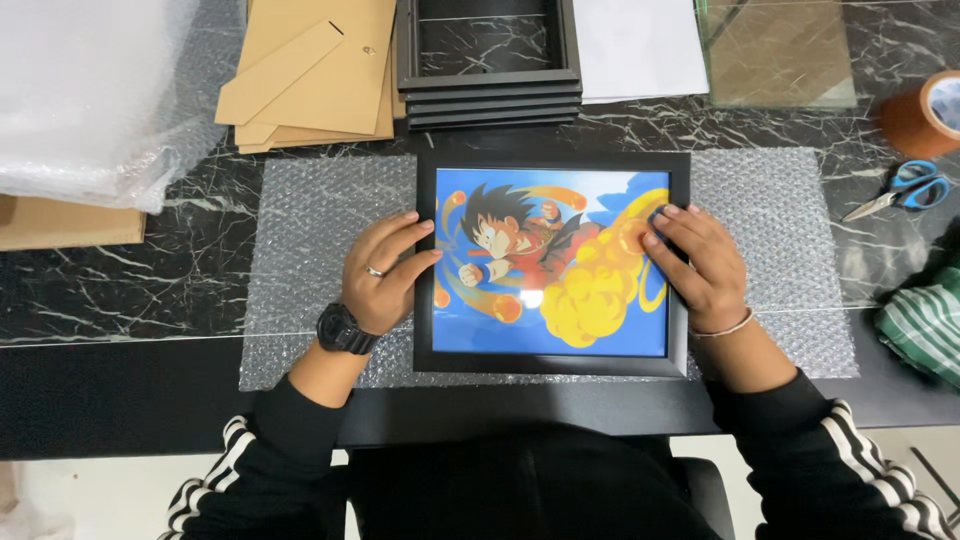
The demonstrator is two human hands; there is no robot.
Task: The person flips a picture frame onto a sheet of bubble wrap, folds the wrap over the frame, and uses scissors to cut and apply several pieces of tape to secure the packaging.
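Head cam, looking straight down: a black picture frame (552, 263) with a bright blue and orange cartoon print lies flat in the middle of a sheet of bubble wrap (320, 215) on a dark marble table (120, 285).

Left hand (383, 272) lies flat with fingers spread, palm on the frame's left edge and fingertips on the glass, pressing rather than gripping. It has a ring and a black watch.

Right hand (698, 262) is the same, fingers laid loosely open over the frame's right side, resting on it with nothing clutched.

Just above the frame there's a stack of empty black frames (490, 90). Up-left of the frame are brown cardboard backing boards (330, 70). Up-right is a glass pane (780, 55), and farther right are brown tape (925, 115) and blue-handled scissors (905, 190).
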